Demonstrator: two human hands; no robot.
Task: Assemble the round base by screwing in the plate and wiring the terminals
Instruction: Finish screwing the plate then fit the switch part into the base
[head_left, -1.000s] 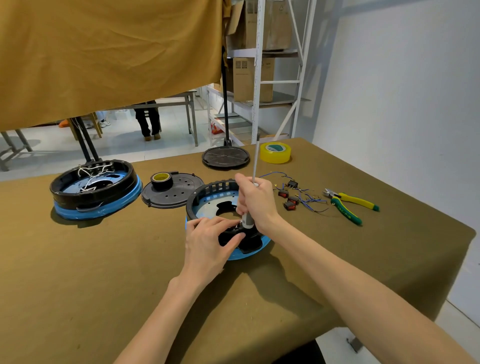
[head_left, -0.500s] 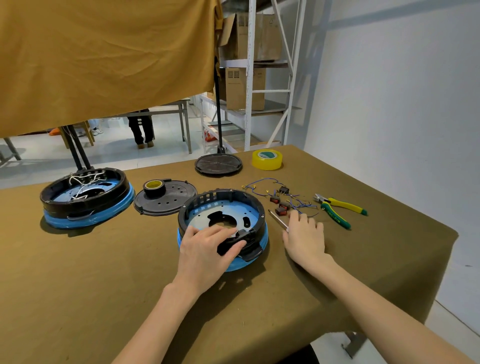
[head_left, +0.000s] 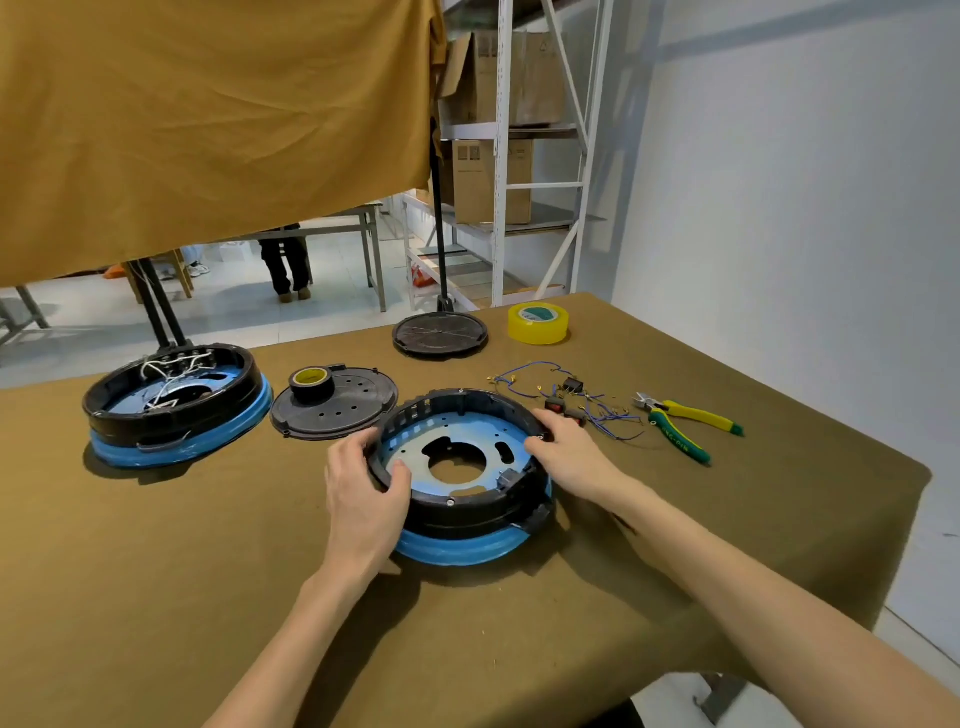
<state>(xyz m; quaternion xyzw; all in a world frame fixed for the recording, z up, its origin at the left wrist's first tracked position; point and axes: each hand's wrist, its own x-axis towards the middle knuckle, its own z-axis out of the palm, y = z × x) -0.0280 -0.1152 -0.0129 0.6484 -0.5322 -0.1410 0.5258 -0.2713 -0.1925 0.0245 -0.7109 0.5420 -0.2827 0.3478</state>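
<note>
The round base (head_left: 460, 467), a black slotted plastic ring on a blue band, sat at table centre, gripped at 9 o'clock by the left hand (head_left: 363, 488) and at 3 o'clock by the right hand (head_left: 571, 457), fingers curled over its rim, apparently to steady or turn it. The perforated metal plate (head_left: 452, 447) lay flat inside. The loose blue wires (head_left: 566, 400) with small terminals lay just beyond, at 2 o'clock, not yet connected.

Screwdriver gone; both hands (head_left: 366, 491) now grip round base (head_left: 462, 499) rim.
</note>
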